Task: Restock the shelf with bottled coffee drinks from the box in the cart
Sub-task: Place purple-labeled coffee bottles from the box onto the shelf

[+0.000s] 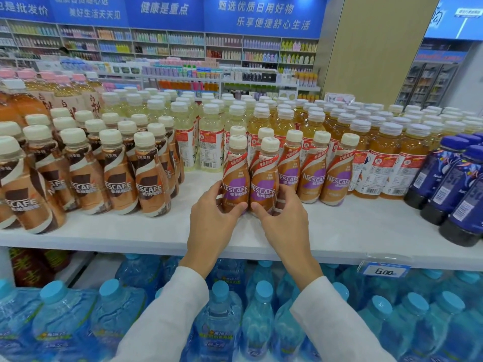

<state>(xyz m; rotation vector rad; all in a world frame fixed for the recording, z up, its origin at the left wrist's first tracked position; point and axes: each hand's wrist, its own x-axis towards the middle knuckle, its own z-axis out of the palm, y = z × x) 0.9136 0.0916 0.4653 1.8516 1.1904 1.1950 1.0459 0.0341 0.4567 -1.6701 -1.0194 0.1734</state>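
Hands at the front of a white shelf (352,231), each holding one coffee bottle. The left grip (211,218) curls round the lower body of the left bottle (235,176), with the thumb laid across its front. The right grip (285,218) curls likewise round the right bottle (264,184). Both bottles stand upright on the shelf and touch each other side by side. Each carries a cream cap and a purple label.

Like purple-label bottles (313,173) stand just beside them, in a row running to the right, and two more stand directly behind. Brown-label bottles (117,178) fill the shelf to the left, apart from the held pair. Pale and amber tea bottles (386,163) stand in ranks behind. Dark blue bottles (444,184) occupy the right end. White sleeves (170,309) cover both forearms. Blue-capped water bottles (222,309) fill the level below. A price tag (386,270) hangs on the shelf edge at the right.
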